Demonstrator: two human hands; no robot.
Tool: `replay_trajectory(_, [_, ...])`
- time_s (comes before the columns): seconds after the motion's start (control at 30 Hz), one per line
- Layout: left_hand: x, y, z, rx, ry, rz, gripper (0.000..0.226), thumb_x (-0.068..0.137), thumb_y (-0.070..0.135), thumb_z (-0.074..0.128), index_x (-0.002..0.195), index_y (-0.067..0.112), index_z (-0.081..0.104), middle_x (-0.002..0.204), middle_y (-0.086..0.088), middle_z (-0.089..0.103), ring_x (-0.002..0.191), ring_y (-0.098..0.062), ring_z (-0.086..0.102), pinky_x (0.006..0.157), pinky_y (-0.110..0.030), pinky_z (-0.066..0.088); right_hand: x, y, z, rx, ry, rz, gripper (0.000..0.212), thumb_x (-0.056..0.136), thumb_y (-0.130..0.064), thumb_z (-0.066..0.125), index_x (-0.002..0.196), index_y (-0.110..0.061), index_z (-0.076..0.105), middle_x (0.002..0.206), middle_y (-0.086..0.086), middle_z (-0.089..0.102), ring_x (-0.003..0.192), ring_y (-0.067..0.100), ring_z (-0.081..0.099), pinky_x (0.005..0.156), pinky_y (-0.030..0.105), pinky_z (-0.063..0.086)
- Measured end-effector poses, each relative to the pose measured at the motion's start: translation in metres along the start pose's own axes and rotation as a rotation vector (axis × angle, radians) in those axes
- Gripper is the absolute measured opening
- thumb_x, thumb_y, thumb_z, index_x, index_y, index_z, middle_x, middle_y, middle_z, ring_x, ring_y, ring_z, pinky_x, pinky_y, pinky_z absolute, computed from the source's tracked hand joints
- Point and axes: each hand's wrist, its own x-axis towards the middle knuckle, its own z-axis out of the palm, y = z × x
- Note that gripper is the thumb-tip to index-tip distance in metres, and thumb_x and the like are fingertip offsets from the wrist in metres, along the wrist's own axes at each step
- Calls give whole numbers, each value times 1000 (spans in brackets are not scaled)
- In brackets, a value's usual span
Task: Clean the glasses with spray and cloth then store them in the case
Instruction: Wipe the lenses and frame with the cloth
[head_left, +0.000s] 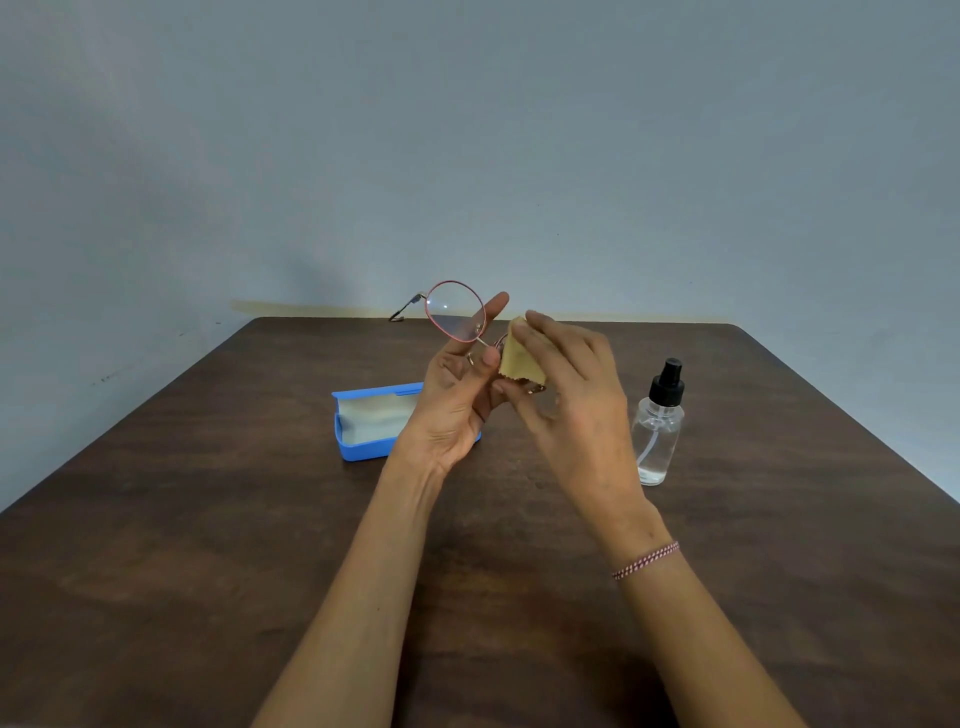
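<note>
Pinched near the bridge by the thumb and raised forefinger of the left hand (457, 405), the round, thin-rimmed glasses with a reddish metal frame (455, 310) are held up in the air just above the centre of the frame, over the far half of the table. One lens stands clear above the fingers, with a small glint of light on it; its dark temple arm sticks out toward the upper left. The other lens is mostly hidden behind a small tan-yellow cloth with a zigzag edge (519, 353). The right hand (571, 395) grips this cloth, its fingers curled over the front and its thumb underneath, pressing the fabric onto that lens. Both hands nearly touch at the frame's bridge.

Below and behind the left hand, slightly left of centre, a blue rectangular plastic case with a pale lining (363, 421) lies open on the dark brown wooden table (208, 519); its right end is covered by the hand. Right of centre, near the right wrist but apart from it, a clear round spray bottle with a black pump top (658, 431) stands upright, with a little liquid at its bottom. A red-and-white braided thread bracelet (645, 560) circles the right wrist. A plain grey-blue wall (467, 130) fills the upper half.
</note>
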Motion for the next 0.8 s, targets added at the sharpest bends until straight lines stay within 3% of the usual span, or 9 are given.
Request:
replay_trajectory(0.2, [-3, 4, 4, 27, -1, -28, 64, 68, 25, 69, 127, 18, 48, 86, -1, 70, 76, -8, 66, 54, -16, 50, 4, 2, -9, 37, -33, 14, 49, 72, -23, 81, 116, -11, 63, 119, -1, 63, 102, 13, 42, 90, 7, 29])
replay_trajectory(0.33, [1, 0, 0, 29, -12, -29, 71, 61, 37, 85, 125, 25, 58, 84, -8, 49, 73, -11, 54, 56, -19, 46, 6, 6, -15, 4, -45, -57, 45, 71, -24, 82, 111, -13, 66, 113, -2, 66, 101, 18, 45, 87, 9, 30])
replay_trajectory(0.47, [1, -2, -2, 29, -11, -43, 83, 58, 40, 86, 132, 27, 51, 82, -9, 39, 70, -14, 44, 54, -20, 45, 7, 8, -18, 35, -50, -70, 42, 69, -27, 83, 106, -15, 67, 110, -5, 66, 101, 18, 46, 85, 10, 32])
replay_trajectory(0.57, [1, -1, -1, 8, 3, -58, 91, 54, 39, 87, 134, 25, 47, 82, -11, 47, 70, -13, 52, 50, -19, 45, 8, 7, -18, 65, -55, -67, 43, 67, -27, 85, 104, -13, 67, 107, -1, 66, 101, 15, 46, 84, 11, 34])
replay_trajectory(0.7, [0, 0, -2, 37, -16, -48, 75, 57, 44, 85, 125, 31, 57, 90, -10, 46, 78, -19, 48, 57, -27, 44, 7, 9, -17, 121, -53, -53, 44, 65, -24, 86, 103, -11, 68, 106, 2, 65, 102, 14, 48, 85, 11, 35])
replay_trajectory(0.8, [-1, 1, 1, 44, -21, -43, 74, 56, 47, 85, 122, 27, 59, 90, -14, 56, 80, -21, 48, 61, -28, 43, 6, 10, -17, 161, -51, -23, 43, 65, -22, 86, 102, -12, 68, 106, 3, 63, 103, 18, 51, 84, 13, 38])
